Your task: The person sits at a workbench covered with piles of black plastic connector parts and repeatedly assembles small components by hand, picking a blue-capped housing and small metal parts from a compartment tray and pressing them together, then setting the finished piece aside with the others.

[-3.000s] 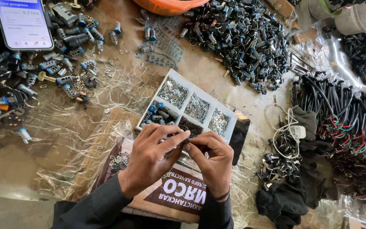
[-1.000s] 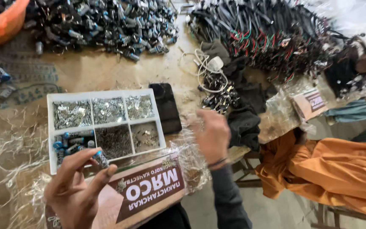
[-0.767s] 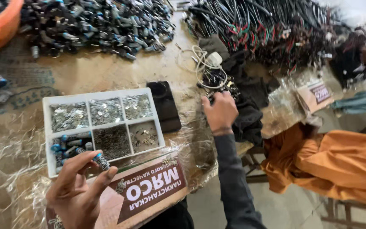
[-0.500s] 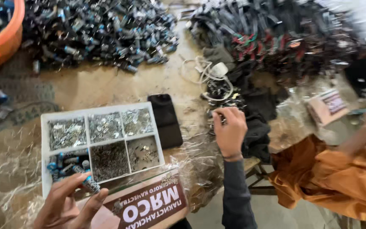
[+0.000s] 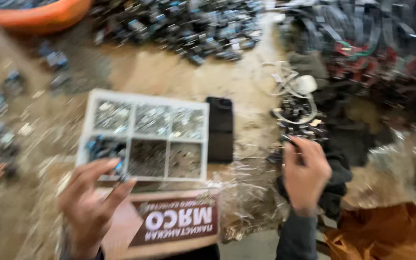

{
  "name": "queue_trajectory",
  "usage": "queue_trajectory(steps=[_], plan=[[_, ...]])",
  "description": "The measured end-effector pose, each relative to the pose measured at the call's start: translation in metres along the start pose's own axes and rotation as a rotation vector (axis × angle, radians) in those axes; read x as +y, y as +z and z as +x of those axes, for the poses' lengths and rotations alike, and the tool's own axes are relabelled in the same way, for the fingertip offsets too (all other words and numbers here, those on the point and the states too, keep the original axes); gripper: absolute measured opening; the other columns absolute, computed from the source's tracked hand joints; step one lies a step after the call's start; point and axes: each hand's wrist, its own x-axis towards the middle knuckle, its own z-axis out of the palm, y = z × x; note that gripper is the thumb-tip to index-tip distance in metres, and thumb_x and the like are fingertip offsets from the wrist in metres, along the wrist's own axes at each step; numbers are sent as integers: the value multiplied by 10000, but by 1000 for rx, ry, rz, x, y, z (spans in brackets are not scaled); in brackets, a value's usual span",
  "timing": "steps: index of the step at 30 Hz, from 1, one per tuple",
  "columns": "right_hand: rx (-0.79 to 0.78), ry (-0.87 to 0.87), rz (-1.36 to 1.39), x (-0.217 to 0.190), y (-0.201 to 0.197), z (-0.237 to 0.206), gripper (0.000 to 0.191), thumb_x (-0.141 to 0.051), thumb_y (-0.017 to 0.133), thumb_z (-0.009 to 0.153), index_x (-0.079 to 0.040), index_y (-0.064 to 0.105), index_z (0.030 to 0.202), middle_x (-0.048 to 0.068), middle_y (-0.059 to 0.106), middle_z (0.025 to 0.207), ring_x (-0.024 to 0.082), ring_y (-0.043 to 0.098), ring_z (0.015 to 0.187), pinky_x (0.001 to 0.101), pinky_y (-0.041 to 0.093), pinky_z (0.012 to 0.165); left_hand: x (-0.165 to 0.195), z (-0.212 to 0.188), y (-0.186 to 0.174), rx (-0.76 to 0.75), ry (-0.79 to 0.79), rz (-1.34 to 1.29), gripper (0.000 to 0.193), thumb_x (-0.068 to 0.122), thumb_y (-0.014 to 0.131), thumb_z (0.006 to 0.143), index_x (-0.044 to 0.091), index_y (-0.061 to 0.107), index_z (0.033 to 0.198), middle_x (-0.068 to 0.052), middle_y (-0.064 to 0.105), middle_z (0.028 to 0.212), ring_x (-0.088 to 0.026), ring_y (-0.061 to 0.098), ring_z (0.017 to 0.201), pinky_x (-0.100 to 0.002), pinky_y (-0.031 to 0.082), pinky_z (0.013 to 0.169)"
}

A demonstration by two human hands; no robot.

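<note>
Left hand (image 5: 90, 204): low in the view at about 7 o'clock, fingers bunched, thumb and forefinger pinching a small dark-and-blue part (image 5: 120, 172) at the near rim of the white divided tray (image 5: 202, 139). The part sits over the tray's near-left compartment, which holds more blue-and-dark pieces (image 5: 103, 147); the other five compartments hold small silvery and dark bits, too blurred to name. Right hand (image 5: 305, 172): at about 4 o'clock, well apart from the tray, fingers curled down and closing on a small dark piece (image 5: 290, 142) at the edge of a heap of dark clips and white cord (image 5: 297, 96); whether the piece is truly gripped cannot be told through the blur. Just right of the tray, touching its side: a flat black rectangle (image 5: 220, 127). Under the left wrist, at 6 o'clock: a brown printed card (image 5: 176, 224) on crinkled clear film (image 5: 246, 202). At 12 o'clock: a spread of dark connectors (image 5: 188, 29); at 11 o'clock, an orange basin rim (image 5: 39, 14); at 2 o'clock, bundled wires (image 5: 386, 53); at 5 o'clock, orange cloth (image 5: 386, 238). Risks, as judged: the pinch is light and at the rim, so the part could slip and fall into the wrong compartment or onto the film; the right hand, working in tangled cord, could drag neighbouring pieces off the heap.
</note>
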Motion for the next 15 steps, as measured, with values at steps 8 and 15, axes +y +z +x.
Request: queue_trajectory(steps=[8,15], plan=[[-87,-247,53,-28,21,-103,176,23,749,781,-70,733,930,109,713,1065,263,688,1000,344,548,883,8,-7,-4,-39,-13,-63,478,-26,867,797,4,687,1239,-119,658,1200,-145,645,1048,-274,560,880],[-51,-15,250,-10,35,-135,158,56,728,882,-21,699,1017,103,729,1097,254,700,1045,346,545,949,5,-26,-15,-106,30,-169,412,51,890,955,-29,654,1283,-149,658,1286,-173,641,1123,-278,578,976]])
